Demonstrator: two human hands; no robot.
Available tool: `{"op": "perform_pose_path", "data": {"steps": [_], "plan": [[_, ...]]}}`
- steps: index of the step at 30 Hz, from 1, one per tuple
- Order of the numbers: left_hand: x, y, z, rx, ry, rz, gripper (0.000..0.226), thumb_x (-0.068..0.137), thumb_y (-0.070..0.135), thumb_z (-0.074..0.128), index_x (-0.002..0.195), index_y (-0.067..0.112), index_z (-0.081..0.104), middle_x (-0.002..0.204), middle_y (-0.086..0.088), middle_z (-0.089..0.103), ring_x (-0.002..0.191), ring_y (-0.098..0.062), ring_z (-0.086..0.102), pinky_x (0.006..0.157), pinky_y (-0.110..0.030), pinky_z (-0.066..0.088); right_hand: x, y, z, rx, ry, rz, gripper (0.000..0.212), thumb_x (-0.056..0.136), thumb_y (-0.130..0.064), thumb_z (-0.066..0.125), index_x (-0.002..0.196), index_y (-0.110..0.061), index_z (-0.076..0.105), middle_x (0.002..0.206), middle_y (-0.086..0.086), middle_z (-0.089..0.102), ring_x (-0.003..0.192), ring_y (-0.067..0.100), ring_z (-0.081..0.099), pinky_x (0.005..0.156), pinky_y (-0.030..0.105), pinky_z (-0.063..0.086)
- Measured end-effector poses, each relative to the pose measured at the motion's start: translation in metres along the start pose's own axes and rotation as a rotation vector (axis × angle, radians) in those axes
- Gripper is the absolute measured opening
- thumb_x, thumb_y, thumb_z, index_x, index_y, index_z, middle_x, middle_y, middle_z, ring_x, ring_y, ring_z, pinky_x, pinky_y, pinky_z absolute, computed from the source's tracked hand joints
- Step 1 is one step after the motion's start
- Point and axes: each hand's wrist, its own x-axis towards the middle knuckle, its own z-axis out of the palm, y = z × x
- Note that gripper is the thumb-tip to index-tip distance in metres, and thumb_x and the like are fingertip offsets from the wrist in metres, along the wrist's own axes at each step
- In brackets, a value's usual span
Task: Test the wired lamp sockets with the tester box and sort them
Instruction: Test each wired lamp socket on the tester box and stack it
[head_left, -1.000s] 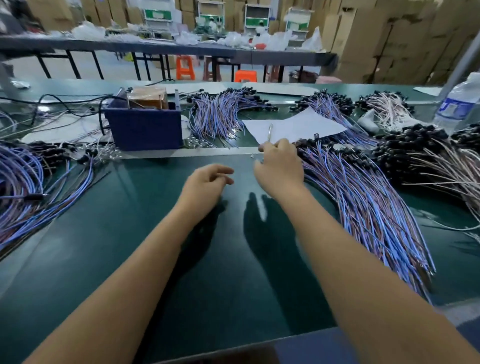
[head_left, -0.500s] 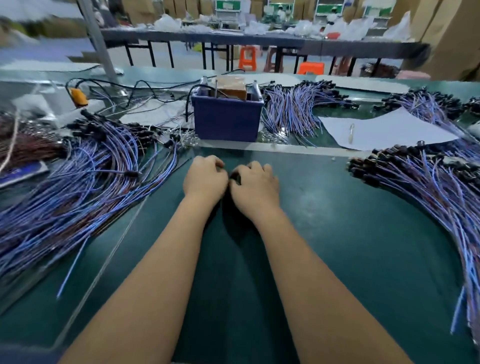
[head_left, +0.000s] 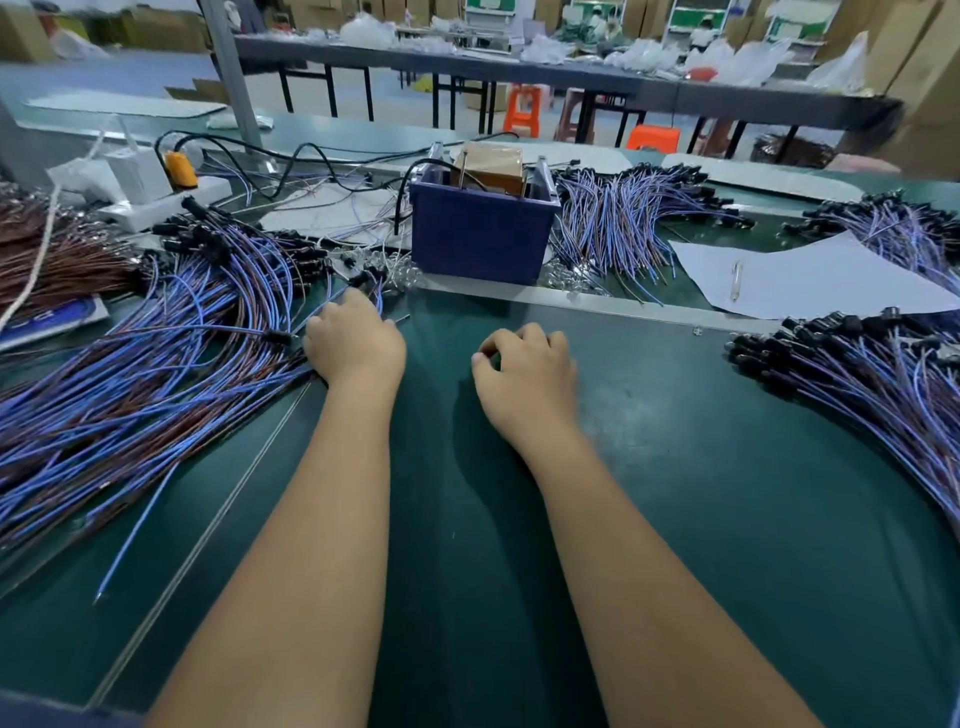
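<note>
1. At the far left of the green desk (head_left: 675, 519) lies a broad heap of blue-and-brown wired sockets (head_left: 130, 374), their black socket ends pointing toward the back.
2. Behind that heap sit a white power strip (head_left: 156, 205) and an orange plug (head_left: 179, 169), with black cables trailing off to the right.
3. The left hand (head_left: 356, 340) rests at the heap's right edge, its fingers curled down among the wires; whether it grips one I cannot tell.
4. Further back, the dark blue tester box (head_left: 480, 236) stands upright, a brown block in its open top.
5. The right hand (head_left: 524, 371) sits on bare desk, fingers curled with nothing visible in them.
6. Right of the box fans a second wire bundle (head_left: 623, 228); then a white paper sheet (head_left: 810, 280) with a pen (head_left: 736, 280) on it.
7. At the right edge lies another socket pile (head_left: 872, 374).
</note>
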Motion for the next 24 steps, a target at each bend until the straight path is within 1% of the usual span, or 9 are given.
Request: {"op": "perform_pose_path", "data": {"steps": [3, 8, 11, 13, 17, 19, 20, 22, 24], "plan": [[0.002, -0.001, 0.003, -0.023, 0.017, 0.007, 0.031, 0.098, 0.035, 0.051, 0.117, 0.014, 0.064, 0.118, -0.017, 0.064, 0.115, -0.039, 0.053, 0.091, -0.041, 0.042, 0.001, 0.001, 0.0, 0.008, -0.003, 0.005, 0.025, 0.098, -0.037, 0.045, 0.106, -0.023, 0.063, 0.114, -0.001, 0.051, 0.11, 0.022, 0.036, 0.089, 0.034, 0.028], [0.001, -0.005, 0.001, -0.294, 0.11, 0.0, 0.026, 0.097, 0.03, 0.049, 0.1, 0.019, 0.072, 0.102, -0.011, 0.069, 0.098, -0.036, 0.059, 0.081, -0.04, 0.048, 0.001, 0.001, 0.001, 0.027, -0.009, 0.02, 0.025, 0.097, -0.037, 0.045, 0.106, -0.024, 0.064, 0.115, -0.002, 0.051, 0.11, 0.022, 0.035, 0.086, 0.034, 0.027], [0.003, -0.007, -0.002, -0.454, 0.156, -0.038, 0.027, 0.097, 0.029, 0.049, 0.104, 0.018, 0.073, 0.105, -0.012, 0.067, 0.093, -0.031, 0.06, 0.077, -0.037, 0.048, 0.001, 0.001, 0.0, 0.043, -0.02, 0.024, 0.025, 0.098, -0.037, 0.044, 0.106, -0.024, 0.064, 0.115, -0.002, 0.051, 0.11, 0.022, 0.035, 0.088, 0.034, 0.027], [0.002, -0.007, -0.004, -0.615, 0.202, -0.044, 0.027, 0.098, 0.026, 0.049, 0.11, 0.015, 0.071, 0.106, -0.011, 0.068, 0.09, -0.026, 0.06, 0.076, -0.035, 0.046, 0.002, 0.001, 0.0, 0.057, -0.024, 0.027, 0.025, 0.098, -0.036, 0.044, 0.106, -0.024, 0.064, 0.116, -0.002, 0.051, 0.11, 0.022, 0.035, 0.089, 0.034, 0.028], [-0.002, -0.003, -0.011, -0.918, 0.23, 0.109, 0.019, 0.097, 0.015, 0.054, 0.108, 0.012, 0.07, 0.108, -0.01, 0.066, 0.089, -0.016, 0.059, 0.084, -0.031, 0.049, 0.002, 0.001, 0.0, 0.164, 0.031, 0.031, 0.022, 0.097, -0.029, 0.046, 0.104, -0.022, 0.066, 0.111, -0.001, 0.058, 0.108, 0.022, 0.042, 0.088, 0.034, 0.031], [-0.01, 0.006, -0.013, -0.953, 0.232, 0.266, 0.016, 0.093, 0.009, 0.061, 0.105, 0.011, 0.072, 0.105, -0.006, 0.067, 0.092, -0.015, 0.061, 0.087, -0.031, 0.05, 0.002, 0.0, -0.002, 0.347, 0.086, 0.027, 0.018, 0.096, -0.021, 0.049, 0.099, -0.018, 0.067, 0.102, 0.002, 0.061, 0.1, 0.021, 0.05, 0.086, 0.034, 0.04], [-0.015, 0.012, -0.012, -0.931, 0.225, 0.37, 0.016, 0.091, 0.007, 0.063, 0.102, 0.011, 0.074, 0.102, -0.004, 0.068, 0.094, -0.017, 0.062, 0.089, -0.034, 0.051, 0.002, -0.001, -0.003, 0.489, 0.093, 0.049, 0.017, 0.097, -0.017, 0.05, 0.096, -0.017, 0.067, 0.096, 0.003, 0.062, 0.092, 0.02, 0.053, 0.081, 0.032, 0.044], [-0.028, 0.026, -0.009, -0.897, 0.173, 0.572, 0.013, 0.087, 0.002, 0.067, 0.094, 0.008, 0.076, 0.098, -0.004, 0.071, 0.097, -0.021, 0.064, 0.092, -0.042, 0.049, 0.006, -0.003, -0.009, 0.883, 0.064, 0.154, 0.022, 0.101, -0.013, 0.044, 0.091, -0.017, 0.064, 0.079, 0.003, 0.062, 0.069, 0.016, 0.056, 0.064, 0.029, 0.047], [-0.043, 0.038, -0.009, -0.926, 0.038, 0.713, 0.017, 0.078, -0.006, 0.067, 0.08, 0.008, 0.076, 0.096, -0.004, 0.072, 0.1, -0.022, 0.062, 0.096, -0.041, 0.046, 0.01, 0.0, -0.018, 1.286, 0.017, 0.261, 0.029, 0.105, -0.014, 0.034, 0.093, -0.013, 0.06, 0.062, 0.004, 0.06, 0.046, 0.014, 0.05, 0.045, 0.022, 0.043]]}}
